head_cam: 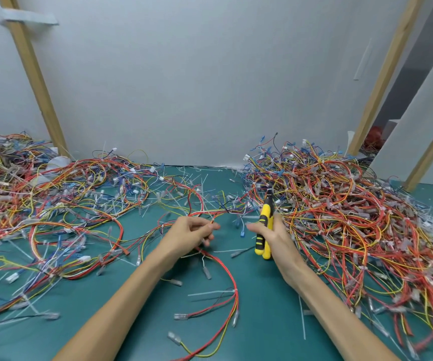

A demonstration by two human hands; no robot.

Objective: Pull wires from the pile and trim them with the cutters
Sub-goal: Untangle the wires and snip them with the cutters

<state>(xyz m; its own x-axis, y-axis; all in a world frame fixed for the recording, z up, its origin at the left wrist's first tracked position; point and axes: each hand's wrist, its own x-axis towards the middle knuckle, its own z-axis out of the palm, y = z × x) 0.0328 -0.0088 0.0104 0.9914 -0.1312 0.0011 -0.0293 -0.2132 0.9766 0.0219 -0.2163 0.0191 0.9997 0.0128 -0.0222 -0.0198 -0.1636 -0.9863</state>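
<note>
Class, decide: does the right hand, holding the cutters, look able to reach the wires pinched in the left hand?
Probably yes. The right hand and its cutters sit close beside the left hand and its wires; only green mat and loose strands lie between them.

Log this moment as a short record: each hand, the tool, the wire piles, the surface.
left hand: pinches red and yellow wire bundle, which trails toward the person
right hand: grips yellow-and-black-handled cutters, tip pointing away
right wire pile: heaped tangle beside the cutters
left wire pile: tangle spread across the left side
surface: green mat, strewn with white cable-tie offcuts
</note>
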